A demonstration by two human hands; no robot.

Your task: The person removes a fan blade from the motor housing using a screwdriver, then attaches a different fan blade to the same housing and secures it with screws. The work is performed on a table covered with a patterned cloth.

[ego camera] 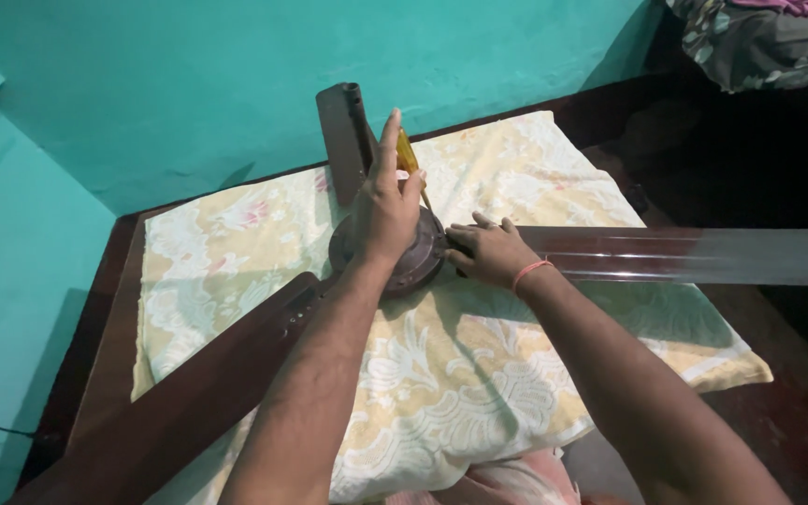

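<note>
A brown ceiling fan lies on a pillow [479, 374] with a pale yellow floral cover, set on a dark wooden bed [109, 318] against a teal wall [189, 93]. The fan's round motor hub [413, 266] sits near the middle of the pillow, toward its far side. Three blades spread from it: one blade [189, 393] runs near and left past the pillow's edge, a second [703, 254] stretches right, well beyond the pillow, and a third [343, 136] points to the far side, seen end-on and rising toward the wall. The left hand [385, 210] rests on top of the hub, fingers curled around a screwdriver [407, 154] with a yellow handle; the handle stands up behind the fingers and the thin shaft slants down to the hub's far right rim. The index finger is stretched upward along the handle. The right hand [488, 251] lies flat just right of the hub, where the right blade meets it, fingers partly bent and pressing on the blade's root, gripping nothing that can be made out. A pink band [530, 271] circles that wrist. Both forearms reach in from the near edge. At the far right, a dark patterned cloth [759, 42] lies heaped in shadow, well apart from the pillow.
</note>
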